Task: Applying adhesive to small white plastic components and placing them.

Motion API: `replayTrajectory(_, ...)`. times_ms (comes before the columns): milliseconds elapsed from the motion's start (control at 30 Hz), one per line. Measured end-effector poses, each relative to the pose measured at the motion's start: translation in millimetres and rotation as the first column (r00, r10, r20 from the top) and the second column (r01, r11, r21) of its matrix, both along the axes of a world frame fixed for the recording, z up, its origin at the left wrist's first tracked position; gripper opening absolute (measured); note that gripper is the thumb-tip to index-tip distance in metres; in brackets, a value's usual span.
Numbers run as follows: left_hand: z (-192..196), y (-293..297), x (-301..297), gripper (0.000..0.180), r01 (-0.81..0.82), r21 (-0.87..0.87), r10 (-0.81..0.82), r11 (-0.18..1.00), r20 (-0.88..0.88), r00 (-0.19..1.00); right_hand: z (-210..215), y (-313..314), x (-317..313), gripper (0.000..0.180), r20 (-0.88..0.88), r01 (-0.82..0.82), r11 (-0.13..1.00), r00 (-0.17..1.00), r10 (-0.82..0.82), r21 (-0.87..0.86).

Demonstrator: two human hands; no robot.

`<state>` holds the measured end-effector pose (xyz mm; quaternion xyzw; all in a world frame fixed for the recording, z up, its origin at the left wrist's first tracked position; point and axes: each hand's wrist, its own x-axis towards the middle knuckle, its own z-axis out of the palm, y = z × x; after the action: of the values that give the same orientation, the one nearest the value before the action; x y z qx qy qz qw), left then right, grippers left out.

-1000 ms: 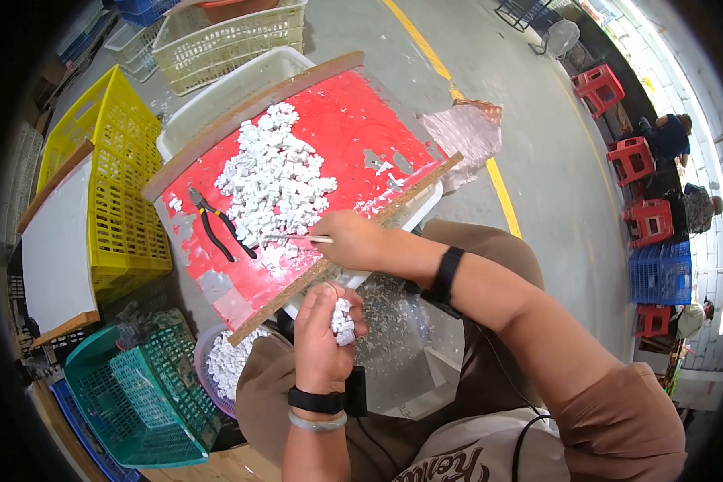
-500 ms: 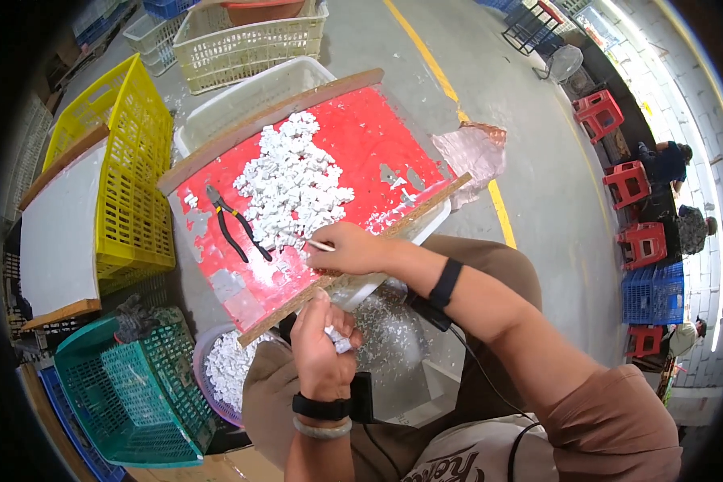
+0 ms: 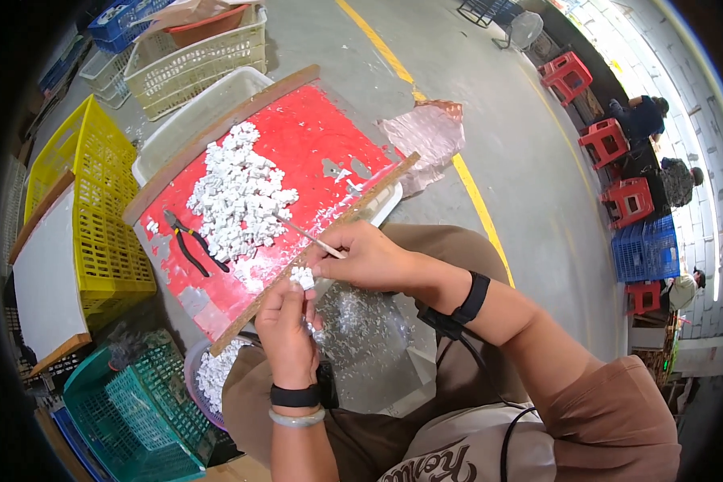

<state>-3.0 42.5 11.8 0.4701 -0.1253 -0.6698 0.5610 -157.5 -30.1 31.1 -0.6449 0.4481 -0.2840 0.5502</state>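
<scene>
Now | left hand (image 3: 285,329) pinches a small white piece (image 3: 302,277) between fingertips at the red board's (image 3: 313,136) near edge, raised for working | right hand (image 3: 367,257) grips a thin stick (image 3: 309,237) pen-style, tip toward the white pile (image 3: 237,193) on the board | pliers (image 3: 189,241) lie left of the pile.

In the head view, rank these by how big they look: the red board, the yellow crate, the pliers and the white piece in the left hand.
1. Red board, largest.
2. Yellow crate, clearly smaller in the picture, though it sits toward the rim where the fisheye bends things.
3. Pliers.
4. White piece in the left hand, smallest.
</scene>
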Motion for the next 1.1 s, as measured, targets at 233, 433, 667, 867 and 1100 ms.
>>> replayTrajectory(233,-8,-3,-7,0.012,0.027,-0.022,-0.024,0.999,0.135,0.991,1,7,-4,0.013,-0.216,-0.072,0.997,0.974,0.069,-0.008)
replayTrajectory(433,-4,-8,-14,0.013,0.035,-0.018,-0.032,0.999,0.17,0.985,-12,12,-7,0.021,-0.211,-0.114,0.876,0.977,0.014,-0.47)
replayTrajectory(667,3,-7,-7,0.006,0.051,0.022,-0.05,0.998,-0.067,0.997,-8,15,-8,0.02,-0.34,-0.253,0.821,0.937,0.077,-0.511)
replayTrajectory(867,-1,-2,4,0.009,0.038,0.003,-0.039,0.999,0.016,0.999,-5,10,-26,0.007,-0.164,-0.146,0.881,0.983,0.079,-0.45)
replayTrajectory(1100,-3,-3,0,0.015,0.107,-0.063,-0.097,0.992,0.144,0.985,8,5,-21,0.028,0.108,-0.047,0.951,0.994,0.014,0.305)
